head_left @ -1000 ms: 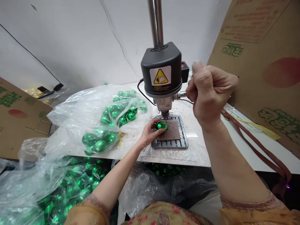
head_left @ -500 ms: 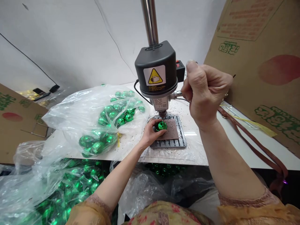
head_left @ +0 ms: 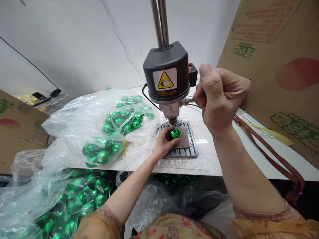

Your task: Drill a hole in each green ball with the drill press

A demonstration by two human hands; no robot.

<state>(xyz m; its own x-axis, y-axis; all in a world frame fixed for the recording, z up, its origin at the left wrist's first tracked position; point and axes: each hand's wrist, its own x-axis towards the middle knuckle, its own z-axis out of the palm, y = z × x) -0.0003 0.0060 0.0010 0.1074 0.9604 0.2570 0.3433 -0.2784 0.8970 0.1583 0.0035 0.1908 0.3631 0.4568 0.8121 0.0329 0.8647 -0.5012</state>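
My left hand [head_left: 162, 145] is closed around a shiny green faceted ball [head_left: 176, 133], thumb in front and fingers behind. The ball rests on a brownish square board [head_left: 185, 142], which lies on the slotted metal base [head_left: 194, 151] of a small drill press [head_left: 165, 71]. Just behind and above the ball is the press's chuck [head_left: 172, 120]; whether a bit touches the ball I cannot tell. Raised at the right, my right hand [head_left: 220, 99] is wrapped in a fist around the end of the press's feed lever [head_left: 190, 99], hiding most of it.
Clear plastic bags of green balls [head_left: 102, 154] lie on the table to the left, and another bag [head_left: 74, 202] sits below its edge. Dark chips litter the tabletop around the base. Cardboard boxes [head_left: 271, 66] stand at both sides. A brown strap [head_left: 266, 149] lies at the right.
My left hand has shifted slightly to the right with the green ball, over the board. The right hand stays on the lever, almost unmoved.
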